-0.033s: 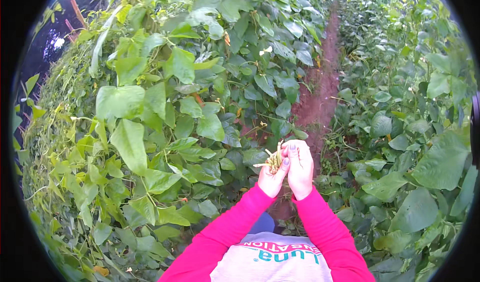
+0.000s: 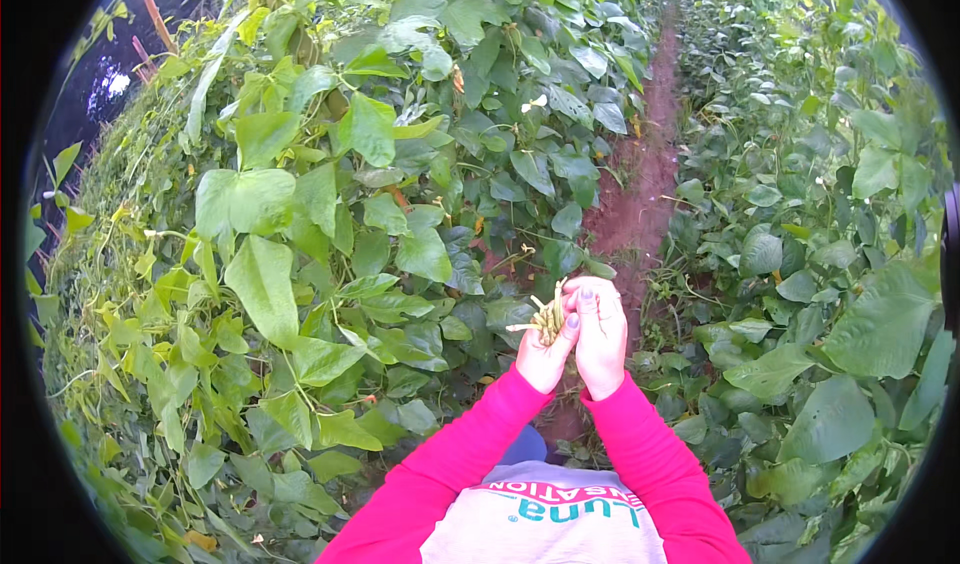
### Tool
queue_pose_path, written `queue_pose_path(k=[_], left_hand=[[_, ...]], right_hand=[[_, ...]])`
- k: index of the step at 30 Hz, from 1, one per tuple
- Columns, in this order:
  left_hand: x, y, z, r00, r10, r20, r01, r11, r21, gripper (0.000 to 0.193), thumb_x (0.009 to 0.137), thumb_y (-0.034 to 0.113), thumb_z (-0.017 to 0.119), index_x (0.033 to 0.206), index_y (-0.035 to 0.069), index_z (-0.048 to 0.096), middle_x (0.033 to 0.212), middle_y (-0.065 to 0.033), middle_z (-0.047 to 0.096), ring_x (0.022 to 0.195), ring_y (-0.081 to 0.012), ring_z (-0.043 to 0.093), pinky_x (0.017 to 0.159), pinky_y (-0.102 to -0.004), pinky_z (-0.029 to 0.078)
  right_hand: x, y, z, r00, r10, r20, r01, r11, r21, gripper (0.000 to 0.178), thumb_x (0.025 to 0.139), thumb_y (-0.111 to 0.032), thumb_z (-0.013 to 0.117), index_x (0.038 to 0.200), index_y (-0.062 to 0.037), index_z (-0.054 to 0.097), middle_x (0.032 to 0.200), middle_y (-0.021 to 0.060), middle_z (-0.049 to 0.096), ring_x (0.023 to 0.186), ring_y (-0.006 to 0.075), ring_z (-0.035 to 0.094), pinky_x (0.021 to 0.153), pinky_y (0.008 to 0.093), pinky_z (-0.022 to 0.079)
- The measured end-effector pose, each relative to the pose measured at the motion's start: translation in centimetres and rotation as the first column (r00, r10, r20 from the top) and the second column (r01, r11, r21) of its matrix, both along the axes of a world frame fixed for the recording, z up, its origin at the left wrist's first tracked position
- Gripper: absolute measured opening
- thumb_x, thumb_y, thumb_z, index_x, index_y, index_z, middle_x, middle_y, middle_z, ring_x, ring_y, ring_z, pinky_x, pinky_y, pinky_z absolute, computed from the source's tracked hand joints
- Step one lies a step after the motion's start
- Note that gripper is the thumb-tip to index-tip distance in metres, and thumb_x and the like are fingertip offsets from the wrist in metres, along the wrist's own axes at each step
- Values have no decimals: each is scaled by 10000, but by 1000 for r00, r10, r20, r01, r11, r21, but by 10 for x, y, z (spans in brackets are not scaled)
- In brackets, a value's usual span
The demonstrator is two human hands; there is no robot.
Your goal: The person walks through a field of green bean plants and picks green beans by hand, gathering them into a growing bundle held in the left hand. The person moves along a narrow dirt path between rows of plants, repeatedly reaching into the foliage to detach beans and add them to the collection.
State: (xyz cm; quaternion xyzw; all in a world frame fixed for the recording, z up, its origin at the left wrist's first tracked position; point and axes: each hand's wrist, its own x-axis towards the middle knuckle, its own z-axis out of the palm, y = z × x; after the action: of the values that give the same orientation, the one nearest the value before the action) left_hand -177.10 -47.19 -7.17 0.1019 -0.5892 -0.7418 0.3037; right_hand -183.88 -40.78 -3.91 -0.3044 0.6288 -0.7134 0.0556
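A small bundle of pale yellow-green bean pods (image 2: 546,319) rests in my left hand (image 2: 543,362), which is closed round it with the thumb on the near side. Their thin ends stick out to the left and upward past my fingers. My right hand (image 2: 601,342) is cupped against the bundle's right side, its fingers curled over the pod ends and its thumb upright beside the left thumb. The two hands touch each other in front of my body. Part of the bundle is hidden between the palms.
Dense climbing bean vines (image 2: 260,199) with broad leaves rise close on my left. More leafy bean plants (image 2: 830,314) stand on the right. Between the rows a narrow brown dirt path (image 2: 640,184) runs away from me. Reddish stakes (image 2: 153,12) show at the far left.
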Motion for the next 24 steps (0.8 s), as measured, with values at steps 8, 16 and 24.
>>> queue_pose_path(k=[8, 16, 24], left_hand=[[8, -25, 5, 998, 43, 45, -50, 983, 177, 312, 976, 192, 575, 1236, 43, 488, 1003, -23, 616, 839, -90, 582, 740, -243, 480], [57, -95, 27, 928, 139, 345, -211, 961, 180, 208, 837, 128, 719, 995, 28, 627, 696, -23, 599, 572, -134, 568, 539, -266, 449], [93, -126, 68, 900, 403, 165, -393, 915, -92, 207, 994, 271, 524, 994, 64, 521, 929, -196, 684, 662, -207, 647, 591, -328, 545]], right_hand=[[-15, -28, -3, 919, -3, -395, 97, 971, 218, 275, 983, -271, 489, 861, -86, 652, 1173, 49, 647, 1301, 305, 405, 1067, 451, 242], [-67, -123, -147, 961, 253, 113, -274, 933, 235, 233, 950, -216, 541, 1057, -35, 640, 1041, 127, 678, 981, 240, 639, 885, 355, 482], [-66, -227, -212, 864, 491, 113, -503, 826, 256, 304, 843, -165, 625, 1131, -77, 661, 1067, 145, 689, 1020, 291, 645, 893, 367, 480]])
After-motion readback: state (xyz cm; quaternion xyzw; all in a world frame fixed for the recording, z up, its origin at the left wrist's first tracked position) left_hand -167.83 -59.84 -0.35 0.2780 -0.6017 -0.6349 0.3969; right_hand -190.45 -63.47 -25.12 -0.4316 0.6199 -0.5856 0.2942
